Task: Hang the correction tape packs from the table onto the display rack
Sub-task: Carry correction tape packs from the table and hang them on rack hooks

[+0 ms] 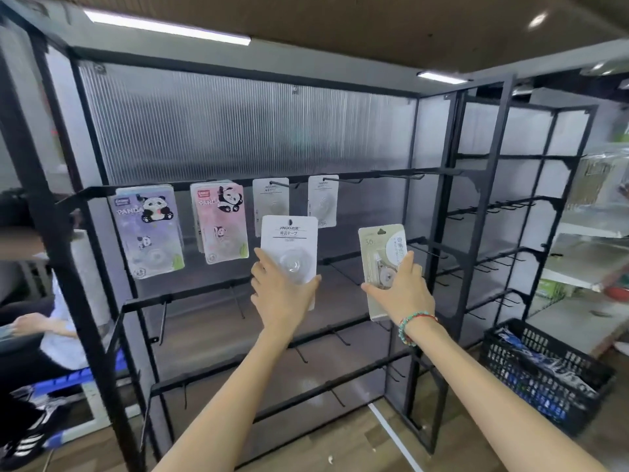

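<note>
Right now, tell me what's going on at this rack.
A person is stocking the black display rack with correction tape packs. The left hand holds up a white pack, and the right hand holds a beige pack; neither is on a hook yet. On the upper bar four groups already hang: purple panda packs, pink panda packs, and two white packs on hooks just above the hands. The lower hooks carry nothing.

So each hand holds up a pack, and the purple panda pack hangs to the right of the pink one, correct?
Not quite. In the head view the purple panda pack hangs left of the pink one. Each hand, left and right, does hold up a pack.
</note>
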Available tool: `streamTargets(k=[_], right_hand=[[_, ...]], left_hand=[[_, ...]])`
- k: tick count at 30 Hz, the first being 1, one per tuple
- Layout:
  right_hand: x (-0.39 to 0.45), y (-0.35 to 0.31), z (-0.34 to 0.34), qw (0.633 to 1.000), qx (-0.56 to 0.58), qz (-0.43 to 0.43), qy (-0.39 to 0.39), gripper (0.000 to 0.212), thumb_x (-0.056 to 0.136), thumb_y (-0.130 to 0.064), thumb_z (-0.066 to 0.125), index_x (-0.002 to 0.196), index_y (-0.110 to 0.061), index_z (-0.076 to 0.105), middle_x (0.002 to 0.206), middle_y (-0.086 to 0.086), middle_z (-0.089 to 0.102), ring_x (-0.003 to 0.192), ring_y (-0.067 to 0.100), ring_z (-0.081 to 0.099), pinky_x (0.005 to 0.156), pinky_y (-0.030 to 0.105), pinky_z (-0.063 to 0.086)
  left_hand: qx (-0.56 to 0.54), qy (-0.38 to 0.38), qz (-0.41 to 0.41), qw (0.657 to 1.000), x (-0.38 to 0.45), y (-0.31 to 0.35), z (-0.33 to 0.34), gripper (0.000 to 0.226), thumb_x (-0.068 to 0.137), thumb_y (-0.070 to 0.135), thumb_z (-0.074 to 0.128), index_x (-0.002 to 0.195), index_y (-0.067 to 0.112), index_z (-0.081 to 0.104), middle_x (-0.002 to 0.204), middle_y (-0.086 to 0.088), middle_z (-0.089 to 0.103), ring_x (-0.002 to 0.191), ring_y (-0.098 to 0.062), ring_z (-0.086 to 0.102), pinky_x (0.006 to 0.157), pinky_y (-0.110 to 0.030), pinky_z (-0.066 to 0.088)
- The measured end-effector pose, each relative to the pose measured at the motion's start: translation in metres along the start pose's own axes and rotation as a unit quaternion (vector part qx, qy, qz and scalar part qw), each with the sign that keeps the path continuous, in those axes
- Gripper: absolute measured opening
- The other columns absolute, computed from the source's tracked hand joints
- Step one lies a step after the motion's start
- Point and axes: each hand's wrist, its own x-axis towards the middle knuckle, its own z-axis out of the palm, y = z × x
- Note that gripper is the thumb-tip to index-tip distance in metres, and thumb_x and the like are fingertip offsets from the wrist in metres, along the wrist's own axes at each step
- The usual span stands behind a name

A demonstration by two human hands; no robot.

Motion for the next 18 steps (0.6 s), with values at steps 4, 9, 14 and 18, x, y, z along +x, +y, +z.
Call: streamTargets(k=[4,9,14,18], right_hand=[[0.053,0.000,0.011,0.999,0.019,-0.031,-0.003,0.111,0.079,-0.059,0.065,0.151,-0.007,-0.002,0.146,0.012,0.030,0.127,0.031,0.040,0.092,0.042,0.044],[0.122,-0.005,0.018,0.996,0.048,-0.077,-0.015,0.111,0.078,-0.057,0.067,0.151,-0.007,-0.002,0.145,0.013,0.030,0.127,0.032,0.040,0.091,0.043,0.044],[0.176,-0.011,0.020,0.990,0.063,-0.127,-0.022,0.112,0.078,-0.057,0.066,0.151,-0.007,-0.001,0.147,0.014,0.029,0.128,0.033,0.039,0.091,0.044,0.044],[0.201,-0.010,0.022,0.984,0.084,-0.157,-0.024,0.111,0.078,-0.057,0.067,0.151,-0.006,0.000,0.147,0.014,0.029,0.129,0.033,0.038,0.092,0.046,0.043]], left_hand=[[0.018,0.028,-0.006,0.999,0.029,0.014,0.024,0.123,0.069,0.051,0.079,0.152,0.007,0.001,0.147,-0.016,0.029,0.133,-0.036,0.034,0.102,-0.052,0.035],[0.017,0.081,-0.019,0.996,0.062,0.034,0.048,0.122,0.071,0.050,0.079,0.152,0.008,-0.001,0.150,-0.015,0.026,0.138,-0.032,0.027,0.106,-0.051,0.032],[0.027,0.123,-0.041,0.991,0.081,0.050,0.069,0.122,0.071,0.049,0.079,0.152,0.008,-0.002,0.151,-0.016,0.024,0.138,-0.034,0.028,0.105,-0.052,0.031],[0.041,0.154,-0.042,0.986,0.087,0.058,0.083,0.121,0.072,0.049,0.078,0.152,0.007,-0.002,0.150,-0.016,0.025,0.137,-0.033,0.028,0.104,-0.051,0.032]])
